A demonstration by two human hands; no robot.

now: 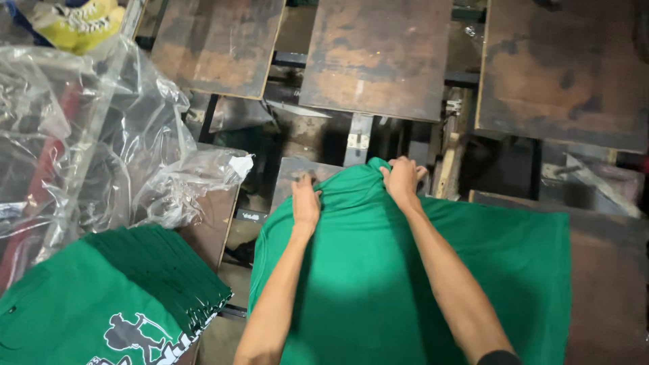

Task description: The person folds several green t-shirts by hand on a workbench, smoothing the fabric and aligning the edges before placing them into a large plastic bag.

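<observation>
A plain green shirt (378, 270) lies spread over a worn brown board (292, 170) in front of me. My left hand (305, 201) presses on the shirt's far left edge, fingers curled over the cloth. At the bunched top of the shirt, my right hand (403, 178) grips a fold of the green fabric. Both forearms reach forward across the shirt.
A stack of folded green shirts (115, 304) with a white print sits at lower left. Crumpled clear plastic bags (101, 142) lie above it. Several stained brown boards (378, 54) on a metal frame fan out ahead, with gaps between them. Another board (608, 270) lies at right.
</observation>
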